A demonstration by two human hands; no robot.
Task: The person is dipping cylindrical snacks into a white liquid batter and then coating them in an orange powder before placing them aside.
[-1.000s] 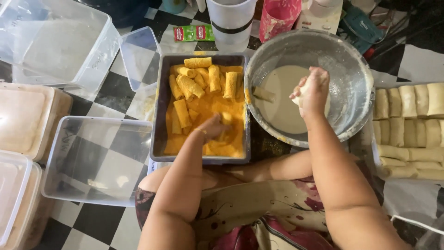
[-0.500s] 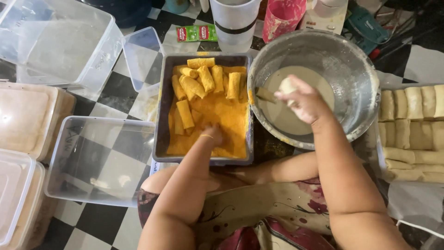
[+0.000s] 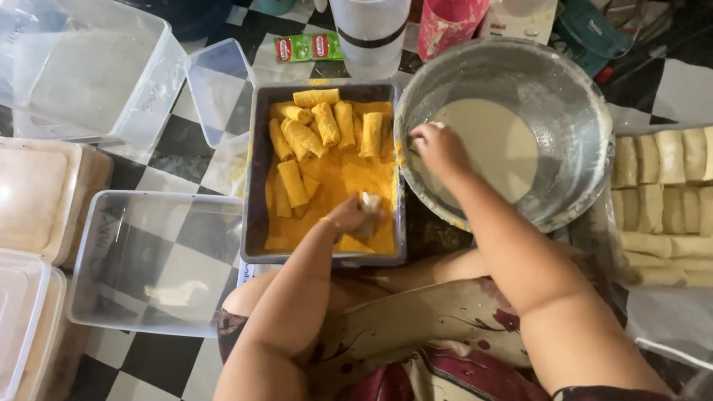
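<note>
Left hand is closed around a pale wet roll over the crumb tray, right hand loosely curled, empty, at the batter bowl, so I'd guess drips could clump the crumbs.

orange crumbs, grey tray, checkered floor

1. My right hand has left the middle of the batter — it now sits at the bowl's left rim.
2. My left hand now holds a pale, uncoated roll on the orange crumbs — before, it pressed the crumbs bare.
</note>
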